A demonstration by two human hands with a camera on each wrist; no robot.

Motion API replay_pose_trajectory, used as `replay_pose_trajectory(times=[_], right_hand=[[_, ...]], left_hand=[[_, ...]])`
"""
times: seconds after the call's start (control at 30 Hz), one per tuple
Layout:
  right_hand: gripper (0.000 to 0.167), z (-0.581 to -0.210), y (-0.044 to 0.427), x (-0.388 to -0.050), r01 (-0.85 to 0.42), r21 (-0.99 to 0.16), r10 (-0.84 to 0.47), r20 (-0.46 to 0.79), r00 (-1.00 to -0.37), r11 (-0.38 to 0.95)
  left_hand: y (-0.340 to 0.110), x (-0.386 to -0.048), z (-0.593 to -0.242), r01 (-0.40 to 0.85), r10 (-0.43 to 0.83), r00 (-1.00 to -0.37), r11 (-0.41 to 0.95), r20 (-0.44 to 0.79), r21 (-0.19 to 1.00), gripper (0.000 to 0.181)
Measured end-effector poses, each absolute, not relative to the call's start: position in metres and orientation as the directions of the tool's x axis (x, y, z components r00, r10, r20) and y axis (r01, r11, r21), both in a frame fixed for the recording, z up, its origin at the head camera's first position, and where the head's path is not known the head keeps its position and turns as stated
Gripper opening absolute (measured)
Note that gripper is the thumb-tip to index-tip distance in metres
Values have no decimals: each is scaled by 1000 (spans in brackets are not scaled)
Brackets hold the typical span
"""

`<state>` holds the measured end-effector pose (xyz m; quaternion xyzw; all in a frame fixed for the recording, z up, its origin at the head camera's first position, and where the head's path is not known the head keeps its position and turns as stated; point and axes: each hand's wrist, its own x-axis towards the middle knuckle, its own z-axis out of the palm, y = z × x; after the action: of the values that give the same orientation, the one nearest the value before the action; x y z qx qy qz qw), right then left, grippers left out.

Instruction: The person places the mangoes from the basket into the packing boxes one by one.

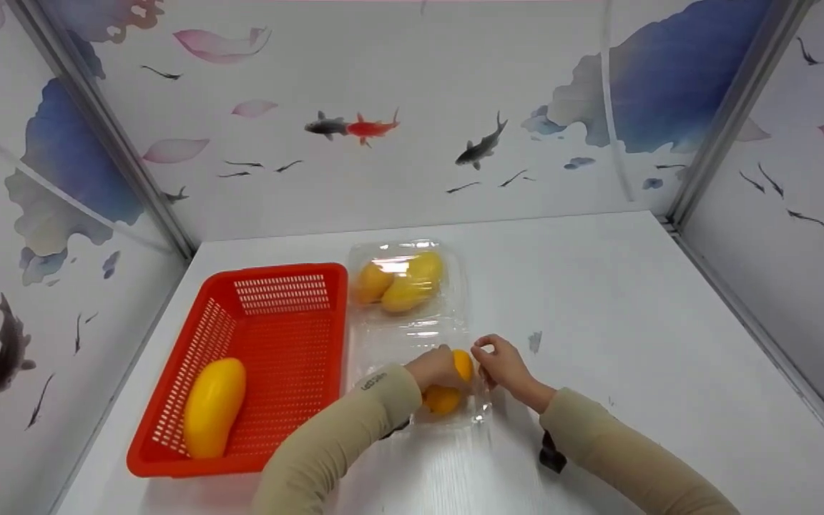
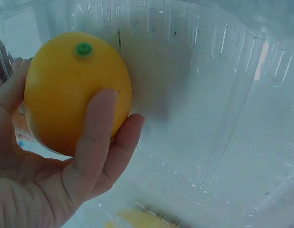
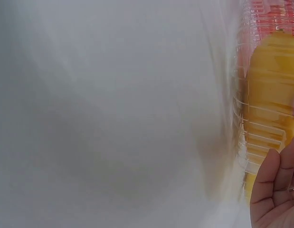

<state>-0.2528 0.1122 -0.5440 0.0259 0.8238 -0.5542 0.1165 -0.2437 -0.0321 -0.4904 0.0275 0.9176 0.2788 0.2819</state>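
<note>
My left hand [image 1: 435,368] grips an orange-yellow mango [image 2: 75,95] with a green stem spot, its fingers curled round the fruit. It is held at a clear plastic container [image 1: 480,418], on the container's right side. A second mango [image 1: 443,400] shows just below that hand. Beside the same right side, my right hand [image 1: 503,368] has bent fingers at the container's rim and appears to pinch it. The right wrist view catches only part of this hand's fingers [image 3: 266,183], close to the ribbed wall with yellow fruit behind it.
A red plastic basket [image 1: 344,315] stands to the left, with a large yellow mango [image 1: 213,408] lying in it. Behind the hands, three mangoes [image 1: 412,286] lie under shiny clear plastic. Patterned walls [image 1: 412,179] border the white table [image 1: 598,286].
</note>
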Motion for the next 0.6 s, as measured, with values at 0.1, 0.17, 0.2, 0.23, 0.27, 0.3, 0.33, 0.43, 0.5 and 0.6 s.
replay_pose_trajectory(times=[0.1,0.17,0.2,0.23,0.27,0.3,0.33,0.43,0.5,0.6], right_hand=[[23,-544,112,-253,173,-904,-89,-224,-971,391],[23,-545,112,-253,174,-903,-89,-226,-970,394],[23,-545,112,-253,177,-903,-89,-229,-969,392],[23,-545,112,-253,177,-902,-90,-230,-969,393],[23,-545,112,-253,180,-902,-90,-233,-968,392],[23,-545,112,-253,181,-902,-91,-234,-968,391],[23,-545,112,-254,182,-902,-92,-235,-968,392],[23,-544,112,-253,179,-905,-97,-232,-968,387],[23,-544,113,-253,180,-911,-103,-233,-967,372],[22,-545,113,-253,177,-922,-118,-230,-966,345]], left_hand=[[-33,-244,-489,-134,202,-838,824,-507,550,61],[-33,-244,-488,-118,212,-843,823,-494,555,52],[-34,-244,-487,-105,219,-846,825,-486,555,48],[-34,-245,-486,-97,224,-848,826,-481,555,46],[-35,-245,-485,-97,224,-847,827,-483,554,44],[-36,-245,-484,-89,227,-846,832,-482,547,43],[-36,-246,-482,-82,229,-846,838,-482,540,42],[-39,-248,-477,-75,231,-839,848,-493,525,42],[-42,-249,-472,-68,229,-836,859,-499,508,40],[-47,-251,-461,-61,232,-833,864,-503,500,47]])
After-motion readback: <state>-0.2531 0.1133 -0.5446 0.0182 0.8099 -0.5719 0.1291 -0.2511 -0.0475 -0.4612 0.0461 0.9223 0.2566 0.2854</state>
